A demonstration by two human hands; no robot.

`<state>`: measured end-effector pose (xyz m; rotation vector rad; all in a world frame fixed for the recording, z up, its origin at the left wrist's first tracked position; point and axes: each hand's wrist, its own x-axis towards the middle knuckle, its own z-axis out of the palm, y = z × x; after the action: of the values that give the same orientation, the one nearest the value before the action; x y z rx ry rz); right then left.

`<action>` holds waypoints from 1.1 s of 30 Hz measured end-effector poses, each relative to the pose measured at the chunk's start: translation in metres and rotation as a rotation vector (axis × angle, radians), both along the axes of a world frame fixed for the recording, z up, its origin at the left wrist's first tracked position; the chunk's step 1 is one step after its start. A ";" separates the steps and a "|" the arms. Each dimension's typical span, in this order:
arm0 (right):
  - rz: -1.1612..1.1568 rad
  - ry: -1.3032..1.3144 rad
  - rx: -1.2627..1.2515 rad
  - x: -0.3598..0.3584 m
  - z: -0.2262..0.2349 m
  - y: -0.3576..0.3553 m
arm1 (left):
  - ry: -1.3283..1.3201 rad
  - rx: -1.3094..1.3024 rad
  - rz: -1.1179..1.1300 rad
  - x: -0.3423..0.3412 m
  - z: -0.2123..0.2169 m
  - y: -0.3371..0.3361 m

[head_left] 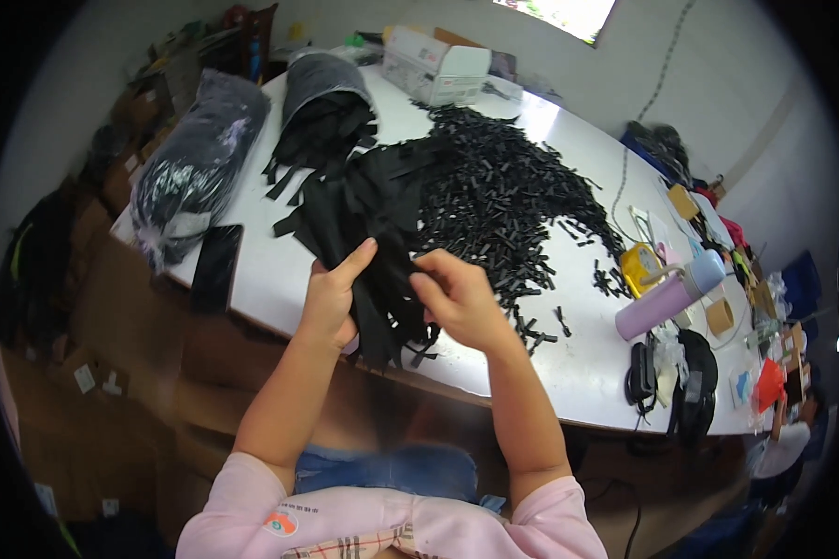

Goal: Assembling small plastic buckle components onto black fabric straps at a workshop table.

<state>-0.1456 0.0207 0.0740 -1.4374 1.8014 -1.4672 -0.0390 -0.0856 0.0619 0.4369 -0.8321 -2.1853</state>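
Note:
Near the table's front edge, my left hand [334,296] is closed round a bundle of flat black fabric strips [375,210], thumb on top. The strips fan out over the table ahead of it and hang down past its fingers. My right hand [461,303] is just right of the bundle, thumb and fingers pinched together; what lies between the fingertips is too small to make out. Beyond and to the right of my right hand spreads a large heap of small, short black pieces [522,191]. A few of them lie loose near the table's front edge.
An open clear bag of black strips [331,88] lies at the far left, beside a full bag [200,149]. A black phone [217,265] rests on the left edge. At right stand a lilac bottle [657,306], a yellow object [640,267] and a tape roll [719,317]. A white box [429,70] is behind.

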 end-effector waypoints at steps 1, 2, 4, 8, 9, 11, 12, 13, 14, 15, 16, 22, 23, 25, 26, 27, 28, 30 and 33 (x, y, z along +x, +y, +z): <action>-0.030 0.136 -0.094 -0.001 -0.003 0.000 | 0.017 0.001 -0.022 -0.002 -0.001 0.000; -0.046 0.195 -0.105 -0.002 0.001 0.003 | 0.027 0.007 0.000 -0.006 0.001 0.002; -0.075 0.253 -0.139 -0.001 0.006 0.005 | 0.001 0.007 0.024 -0.004 -0.002 -0.004; -0.237 0.352 -0.275 -0.004 0.018 0.021 | -0.011 -0.037 -0.029 -0.004 -0.004 -0.008; -0.230 0.137 -0.290 0.000 0.021 0.024 | -0.048 -0.042 -0.003 -0.005 -0.005 -0.006; -0.100 -0.286 -0.347 0.006 0.033 0.028 | -0.073 -0.071 0.000 -0.009 -0.006 0.000; -0.011 -0.506 -0.366 0.011 0.040 0.030 | -0.074 -0.088 -0.007 -0.012 -0.004 0.008; -0.021 -0.535 -0.337 0.011 0.037 0.026 | -0.106 -0.080 0.000 -0.012 0.005 0.019; -0.031 -0.565 -0.307 0.010 0.030 0.018 | -0.010 -0.083 -0.056 -0.011 0.006 0.025; -0.050 -0.529 -0.265 0.011 0.026 0.010 | 0.033 -0.035 0.000 -0.015 0.000 0.027; -0.109 -0.492 -0.292 0.008 0.015 0.001 | 0.080 0.014 0.049 -0.023 -0.002 0.031; -0.219 -0.369 -0.341 0.015 -0.010 -0.012 | 0.068 0.069 -0.015 -0.019 -0.001 0.050; -0.219 -0.370 -0.344 0.016 -0.012 -0.013 | 0.030 0.003 -0.016 -0.019 -0.003 0.050; -0.254 -0.307 -0.390 0.019 -0.012 -0.013 | -0.007 -0.035 -0.026 -0.020 -0.006 0.048; -0.254 -0.308 -0.391 0.020 -0.011 -0.012 | -0.008 -0.035 -0.027 -0.019 -0.008 0.045; -0.261 -0.294 -0.383 0.022 -0.008 -0.009 | 0.031 0.033 -0.078 -0.018 -0.008 0.040; -0.269 -0.280 -0.375 0.022 -0.006 -0.007 | 0.071 0.100 -0.128 -0.018 -0.006 0.038; -0.244 -0.335 -0.366 0.014 -0.009 -0.001 | 0.082 0.166 -0.073 -0.020 -0.001 0.039; -0.230 -0.246 -0.410 0.012 -0.014 -0.004 | 0.120 0.180 -0.035 -0.023 -0.011 0.030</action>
<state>-0.1337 0.0163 0.0600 -1.1786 1.6165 -2.1267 -0.0619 -0.0551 0.0513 0.3761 -0.5849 -2.3042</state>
